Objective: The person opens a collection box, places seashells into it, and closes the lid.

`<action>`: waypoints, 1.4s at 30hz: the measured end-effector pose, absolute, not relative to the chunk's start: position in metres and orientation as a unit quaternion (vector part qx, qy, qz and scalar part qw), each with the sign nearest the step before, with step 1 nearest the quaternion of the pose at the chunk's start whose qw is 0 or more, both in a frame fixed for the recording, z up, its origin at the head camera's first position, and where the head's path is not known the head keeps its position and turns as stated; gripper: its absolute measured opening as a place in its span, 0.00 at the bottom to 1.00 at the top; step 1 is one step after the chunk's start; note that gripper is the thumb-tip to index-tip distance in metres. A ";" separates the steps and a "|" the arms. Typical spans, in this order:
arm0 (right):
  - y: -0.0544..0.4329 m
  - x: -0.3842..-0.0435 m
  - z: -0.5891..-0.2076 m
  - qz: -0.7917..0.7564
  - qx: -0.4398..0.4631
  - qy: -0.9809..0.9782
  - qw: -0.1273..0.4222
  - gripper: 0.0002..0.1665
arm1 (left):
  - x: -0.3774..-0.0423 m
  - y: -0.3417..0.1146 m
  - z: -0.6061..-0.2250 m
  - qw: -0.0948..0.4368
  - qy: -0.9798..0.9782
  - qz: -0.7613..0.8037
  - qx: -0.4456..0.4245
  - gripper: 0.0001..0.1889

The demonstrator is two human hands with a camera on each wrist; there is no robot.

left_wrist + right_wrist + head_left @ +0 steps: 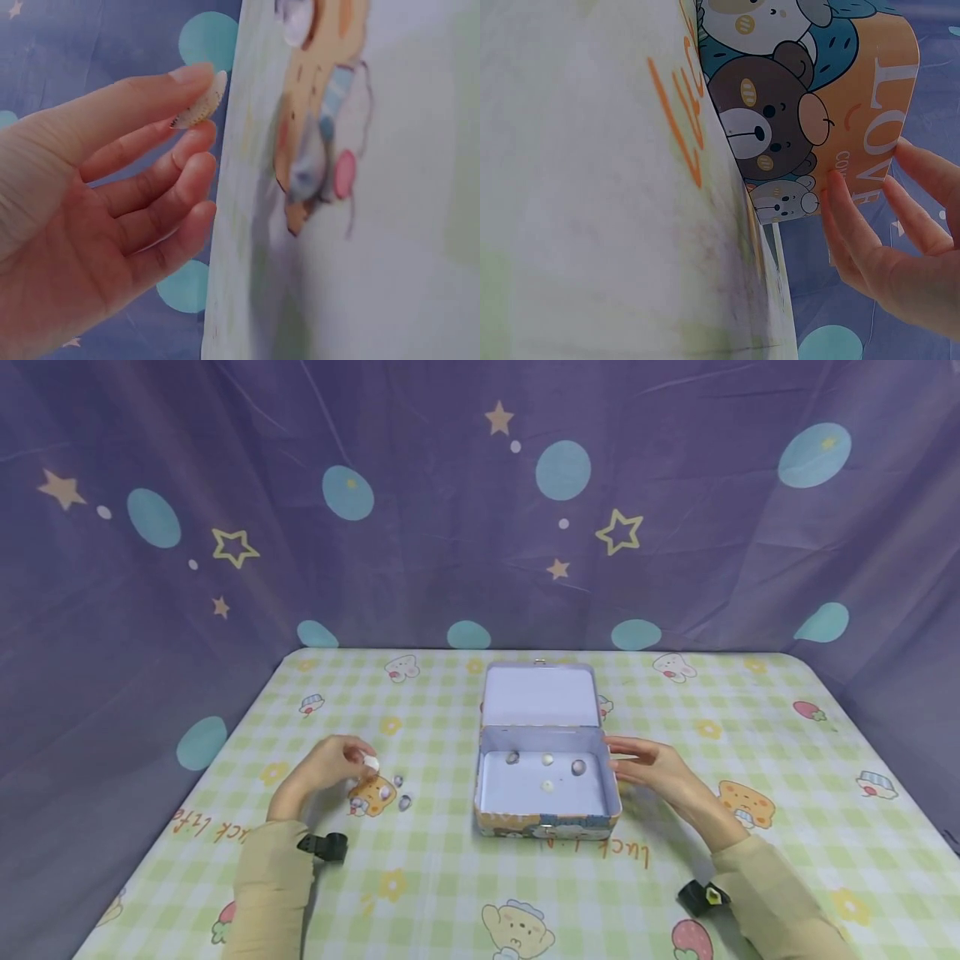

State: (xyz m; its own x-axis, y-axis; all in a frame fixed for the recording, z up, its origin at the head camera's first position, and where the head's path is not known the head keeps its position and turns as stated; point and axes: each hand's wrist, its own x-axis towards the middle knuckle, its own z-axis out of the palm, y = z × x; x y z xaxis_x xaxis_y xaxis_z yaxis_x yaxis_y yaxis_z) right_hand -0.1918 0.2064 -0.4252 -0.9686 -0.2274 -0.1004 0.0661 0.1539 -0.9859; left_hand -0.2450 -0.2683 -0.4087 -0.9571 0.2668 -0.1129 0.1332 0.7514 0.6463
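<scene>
My left hand (330, 766) pinches a small white seashell (202, 103) between thumb and index finger, just above the tablecloth. In the left wrist view the other fingers curl loosely below it. Around that hand lie several more small shells, among them a grey one (405, 802) and a pale one (385, 792). A tin box (517, 825) with its lid (540, 695) raised stands right of them, holding several shells spread over its white floor. With fingers extended, my right hand (656, 770) touches the box's right side; the right wrist view shows fingertips against the printed outer wall (780, 112).
A green checked tablecloth (420, 893) with cartoon prints covers the table. Purple curtains (450, 552) with stars and blue spots hang behind and at both sides. Black wrist cameras (326, 847) sit at both sleeves.
</scene>
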 end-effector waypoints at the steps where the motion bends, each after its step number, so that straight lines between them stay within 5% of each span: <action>1: 0.206 -0.192 -0.425 -0.650 -0.054 0.750 0.113 0.36 | -0.244 -0.267 -0.407 0.096 0.930 0.338 0.110 0.13; 20: 0.206 -0.193 -0.427 -0.654 -0.055 0.746 0.112 0.35 | -0.246 -0.233 -0.393 0.060 0.898 0.396 0.180 0.14; 42: 0.206 -0.191 -0.424 -0.650 -0.056 0.749 0.113 0.35 | -0.234 -0.169 -0.357 0.079 0.862 0.424 0.265 0.13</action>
